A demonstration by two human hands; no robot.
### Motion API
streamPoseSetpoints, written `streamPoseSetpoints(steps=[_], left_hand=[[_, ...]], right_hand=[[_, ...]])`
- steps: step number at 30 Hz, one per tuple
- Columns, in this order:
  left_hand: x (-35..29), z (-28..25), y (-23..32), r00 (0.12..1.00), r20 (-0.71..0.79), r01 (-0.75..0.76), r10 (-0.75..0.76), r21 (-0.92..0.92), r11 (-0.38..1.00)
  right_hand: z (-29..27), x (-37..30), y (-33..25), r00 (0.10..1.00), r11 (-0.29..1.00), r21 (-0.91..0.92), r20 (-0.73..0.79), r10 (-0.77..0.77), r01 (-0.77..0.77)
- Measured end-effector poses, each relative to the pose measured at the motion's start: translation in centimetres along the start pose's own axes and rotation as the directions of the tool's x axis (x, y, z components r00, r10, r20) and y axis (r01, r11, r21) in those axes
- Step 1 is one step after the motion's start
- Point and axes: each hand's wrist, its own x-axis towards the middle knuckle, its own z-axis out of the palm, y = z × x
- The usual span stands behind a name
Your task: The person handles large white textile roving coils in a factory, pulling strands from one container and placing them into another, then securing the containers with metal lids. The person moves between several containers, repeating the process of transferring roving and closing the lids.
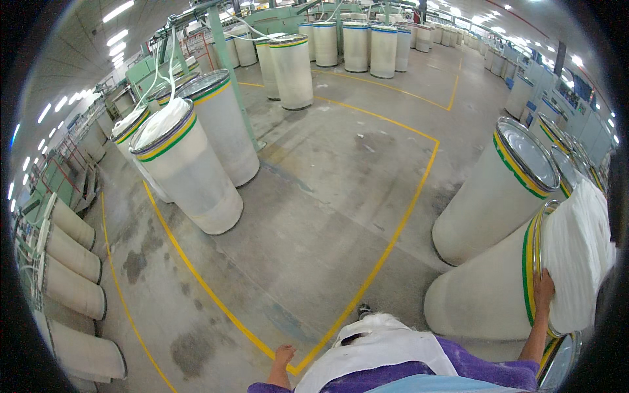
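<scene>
My right hand (544, 289) grips the metal rim of a tall whitish sliver can (481, 288) with green and yellow bands at the right. White cotton sliver (576, 242) bulges out of its top and hangs beside my fingers. The can looks tilted, though the lens bends its shape. My left hand (284, 355) hangs low over the floor near a yellow line, fingers curled in, with nothing seen in it. Below me are my white apron (386, 344) and purple sleeves.
Another sliver can (501, 190) stands right behind the gripped one, with more cans beyond. Ahead on the left, a sliver-filled can (187, 170) stands beside a green post (232, 78). Several cans (72, 281) line the left edge. Yellow lines (393, 245) mark the concrete floor.
</scene>
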Motion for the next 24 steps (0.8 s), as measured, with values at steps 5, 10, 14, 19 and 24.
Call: streamPoseSetpoints(steps=[5,10,14,19,24], left_hand=[[4.5,0.1,4.2,0.928,0.178,0.350,-0.328,-0.105,0.931],[5.0,-2.1,2.9,0.903,0.393,-0.372,0.175,0.506,0.778],[5.2,-5.7,0.5,0.929,0.350,-0.037,-0.117,0.403,0.915],[8.5,-11.3,0.3,0.929,0.139,0.304,-0.344,0.247,0.920],[12.5,-14.5,1.0,0.912,-0.010,0.408,-0.410,-0.073,0.910]], right_hand=[[1.5,0.1,-3.9,0.973,0.988,-0.125,-0.196,-0.119,0.095],[3.9,1.7,-9.4,0.965,0.980,-0.183,-0.235,-0.114,0.071],[5.2,4.7,-15.7,0.982,0.984,-0.165,-0.165,-0.094,0.066],[8.4,10.6,-22.1,0.965,0.984,-0.070,-0.195,-0.177,0.166],[9.6,13.9,-28.6,0.970,0.977,0.001,-0.119,-0.214,0.215]])
